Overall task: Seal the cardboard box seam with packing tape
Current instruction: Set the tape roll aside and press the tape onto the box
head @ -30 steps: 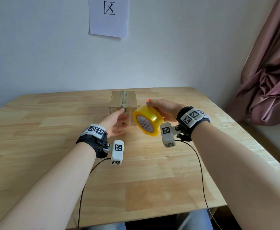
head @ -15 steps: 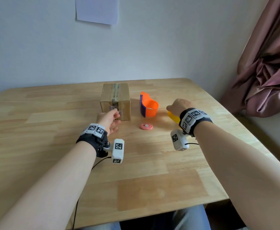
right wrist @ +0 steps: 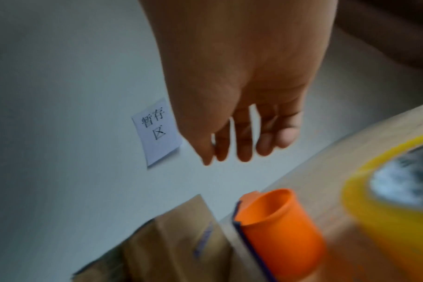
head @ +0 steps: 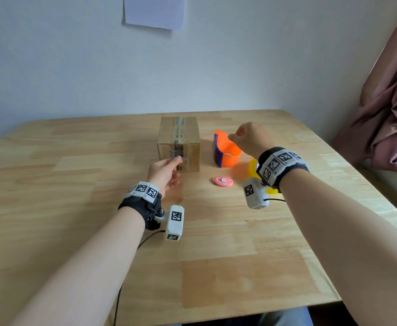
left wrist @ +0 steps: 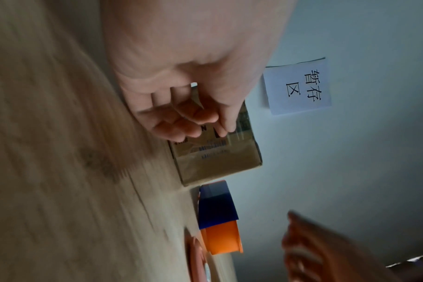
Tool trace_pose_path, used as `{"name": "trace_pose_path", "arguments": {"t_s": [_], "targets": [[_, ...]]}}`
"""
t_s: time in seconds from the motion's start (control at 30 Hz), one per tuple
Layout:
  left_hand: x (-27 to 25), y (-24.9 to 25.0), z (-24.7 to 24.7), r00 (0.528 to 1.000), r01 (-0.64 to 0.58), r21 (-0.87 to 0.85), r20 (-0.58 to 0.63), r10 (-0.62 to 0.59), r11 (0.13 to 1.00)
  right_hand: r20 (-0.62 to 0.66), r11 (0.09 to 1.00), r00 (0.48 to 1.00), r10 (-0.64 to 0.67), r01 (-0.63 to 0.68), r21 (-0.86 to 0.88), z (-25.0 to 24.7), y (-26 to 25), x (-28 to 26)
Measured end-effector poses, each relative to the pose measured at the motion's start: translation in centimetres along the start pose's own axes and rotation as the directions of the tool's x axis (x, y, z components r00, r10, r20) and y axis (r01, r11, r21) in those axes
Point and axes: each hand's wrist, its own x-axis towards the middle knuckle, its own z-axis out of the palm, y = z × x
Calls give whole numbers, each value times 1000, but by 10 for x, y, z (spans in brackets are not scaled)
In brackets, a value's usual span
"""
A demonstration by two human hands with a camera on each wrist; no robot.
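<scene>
Cardboard box point(head: 179, 143) stands on the wooden surface point(head: 75, 208) near the far edge, flaps closed. A strip of clear tape point(head: 179, 132) runs along the top seam and down the near face.

Left hand point(head: 164, 171) is at the near face of the box. Left wrist view: thumb and fingertips point(left wrist: 226, 126) curl together at the tape strip on that face, over the printed label point(left wrist: 211, 147). It looks like a pinch on the tape end, though blur keeps me from being sure.

Right hand point(head: 249, 137) hovers above the surface, right of the box, over the orange tape dispenser point(head: 226, 152). Right wrist view: fingers point(right wrist: 244, 141) hang straight down, loosely together, grasping nothing; the hand is released.

The dispenser, orange with a dark blue side panel, stands just beside the box's right side, not touching it as far as I can tell. Yellow packing tape roll point(right wrist: 394, 192) lies on the surface near the right wrist, mostly hidden behind the wristband in the head view. A small pink disc-shaped object point(head: 222, 181) lies on the surface in front of the dispenser.

White paper sheet point(left wrist: 298, 86) with black characters is fixed to the wall behind the surface. Pink curtain point(head: 390, 102) hangs at far right.
</scene>
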Motion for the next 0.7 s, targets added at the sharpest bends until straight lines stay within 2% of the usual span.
{"name": "trace_pose_path", "arguments": {"t_s": [0.1,0.17,0.3,0.37,0.47,0.57,0.7], "targets": [[6,-2,-5,1000,-3,23,12,3,1000,-30,957,977,-213,215,195,15,-39,1],[8,-2,-6,1000,6,46,2,-6,999,5,908,940,-341,327,262,28,-56,3],[11,-3,-7,1000,9,98,-21,-7,995,88,834,865,-494,443,328,63,-74,17],[14,-5,-8,1000,6,110,-23,-4,994,121,826,848,-516,456,331,76,-77,22],[20,-8,-11,999,-33,111,-4,33,993,120,819,876,-466,377,432,92,-71,25],[23,-12,-10,997,-78,104,-1,79,991,62,773,888,-457,362,521,102,-66,26],[31,-12,-7,997,-76,74,-10,77,994,-6,753,892,-452,386,533,111,-63,31]]}}
